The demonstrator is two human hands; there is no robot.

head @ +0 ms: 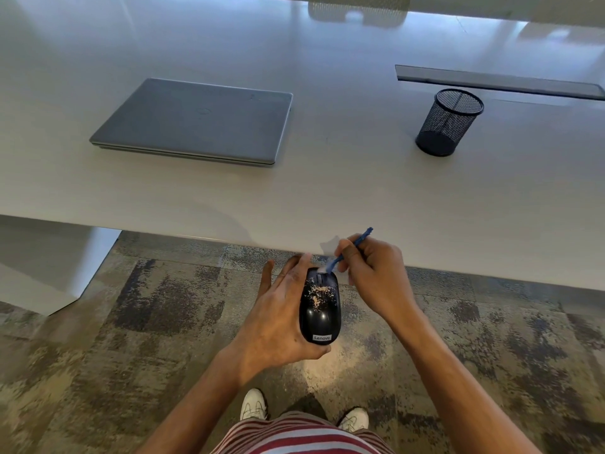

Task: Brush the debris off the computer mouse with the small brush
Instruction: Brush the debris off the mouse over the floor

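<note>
Left hand (278,319) wrapped around speckled black mouse (320,306); right hand (373,276) fingers pinched on blue brush (352,247), bristles touching mouse's front end.

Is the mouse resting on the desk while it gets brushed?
No, the left hand holds the mouse above the carpet, off the desk.

A glossy white desk (327,191) stands over mottled grey-brown carpet (147,322).

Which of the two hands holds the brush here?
The right hand pinches the small blue brush, its bristles at the scroll wheel; the left hand only cradles the black Lenovo mouse.
</note>
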